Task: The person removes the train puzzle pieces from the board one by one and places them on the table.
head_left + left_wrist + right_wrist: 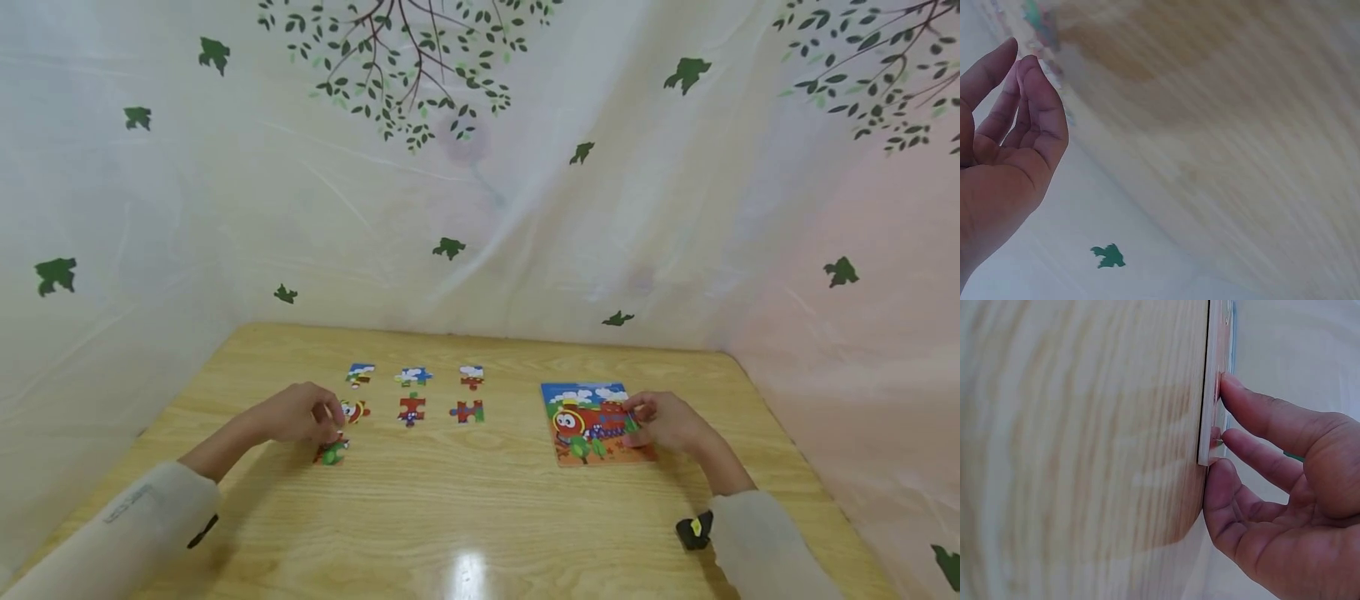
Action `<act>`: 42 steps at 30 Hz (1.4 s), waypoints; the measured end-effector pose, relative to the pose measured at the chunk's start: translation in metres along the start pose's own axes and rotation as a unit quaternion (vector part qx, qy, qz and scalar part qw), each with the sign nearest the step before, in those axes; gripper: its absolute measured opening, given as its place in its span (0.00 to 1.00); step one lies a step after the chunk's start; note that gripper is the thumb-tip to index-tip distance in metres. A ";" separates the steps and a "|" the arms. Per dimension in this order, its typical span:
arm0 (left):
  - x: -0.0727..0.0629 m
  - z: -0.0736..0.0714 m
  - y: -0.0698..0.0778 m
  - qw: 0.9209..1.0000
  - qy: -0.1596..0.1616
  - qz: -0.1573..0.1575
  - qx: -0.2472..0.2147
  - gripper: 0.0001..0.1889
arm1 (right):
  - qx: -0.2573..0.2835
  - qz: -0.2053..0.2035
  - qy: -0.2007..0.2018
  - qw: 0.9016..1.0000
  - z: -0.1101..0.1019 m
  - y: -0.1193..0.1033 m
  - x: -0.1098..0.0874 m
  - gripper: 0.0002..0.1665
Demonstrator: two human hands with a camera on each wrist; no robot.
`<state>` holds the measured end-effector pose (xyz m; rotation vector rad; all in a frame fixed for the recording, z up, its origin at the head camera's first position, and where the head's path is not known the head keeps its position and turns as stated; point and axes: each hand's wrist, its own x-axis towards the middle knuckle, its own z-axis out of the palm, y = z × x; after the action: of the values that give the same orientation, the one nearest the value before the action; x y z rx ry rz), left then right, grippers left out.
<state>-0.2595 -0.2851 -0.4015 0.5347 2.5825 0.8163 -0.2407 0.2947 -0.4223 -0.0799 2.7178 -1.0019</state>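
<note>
In the head view, my left hand (303,414) hovers at the left of several loose jigsaw pieces, right by a green-and-red piece (331,452). The left wrist view shows the fingers of that hand (1013,125) bent, thumb apart from the index finger, nothing between the tips. At the right, a square picture puzzle board (585,433) with a red cartoon train lies flat. My right hand (663,421) grips its right edge. Seen from the right wrist, the thumb rests on the board's face and a bent finger meets the edge near the corner.
Two rows of pieces lie spread out, among them a blue-and-white piece (414,376), a red piece (468,412) and a yellow-and-red piece (356,411). A wooden table (420,517) carries everything. White curtains (525,275) with leaf prints hang along its back and sides.
</note>
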 end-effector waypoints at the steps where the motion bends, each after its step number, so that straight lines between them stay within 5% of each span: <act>1: 0.003 -0.001 0.004 1.000 0.001 0.004 -0.003 0.06 | -0.002 0.000 0.000 1.000 0.000 0.000 0.000 0.34; 7: 0.029 0.006 0.035 0.999 0.006 0.049 -0.011 0.07 | 0.001 -0.001 0.001 1.000 0.000 0.000 -0.001 0.34; 15: 0.066 0.033 0.077 0.994 -0.015 0.106 0.005 0.06 | 0.006 0.007 -0.004 1.000 0.003 0.000 0.000 0.35; 22: 0.085 0.049 0.104 0.988 -0.019 0.153 0.016 0.05 | -0.001 0.009 -0.004 1.000 0.003 0.002 0.003 0.35; 31: 0.107 0.071 0.126 0.983 -0.025 0.179 -0.002 0.07 | -0.003 0.007 -0.006 1.000 0.002 0.001 0.003 0.34; 42: 0.127 0.093 0.157 0.987 -0.034 0.153 -0.028 0.06 | -0.008 0.005 -0.008 1.000 0.002 0.000 0.002 0.34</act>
<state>-0.2880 -0.0653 -0.4072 0.9409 2.4392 0.9469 -0.2425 0.2933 -0.4240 -0.0767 2.7085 -0.9733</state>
